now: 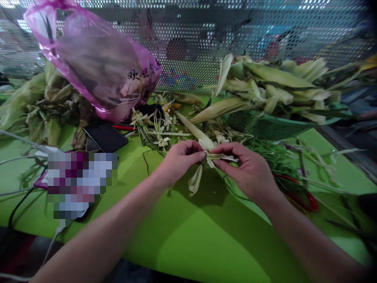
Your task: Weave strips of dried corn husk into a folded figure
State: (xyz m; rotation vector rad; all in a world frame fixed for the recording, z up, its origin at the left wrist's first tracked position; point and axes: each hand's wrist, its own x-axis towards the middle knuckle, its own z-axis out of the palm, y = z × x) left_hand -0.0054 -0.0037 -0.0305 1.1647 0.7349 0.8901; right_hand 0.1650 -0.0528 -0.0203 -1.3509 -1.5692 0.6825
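Both my hands meet above the green table point(188, 236) and pinch a small woven piece of pale palm leaf point(212, 157). My left hand point(180, 159) is closed, its fingertips gripping the left side of the piece. My right hand point(246, 169) is closed too, pinching a flat strip that sticks out to the right. A loose leaf end point(194, 181) hangs down below the piece. Just behind my hands lies a small pile of finished leaf flowers and strips point(156, 125).
A pink plastic bag point(97, 67) stands at the back left beside heaps of green husks point(38, 106). A dark phone point(104, 135) lies near it. A green basket point(265, 125) piled with pale leaves sits back right. Red-handled scissors point(306, 200) lie to the right. Perforated metal screen point(206, 35) behind.
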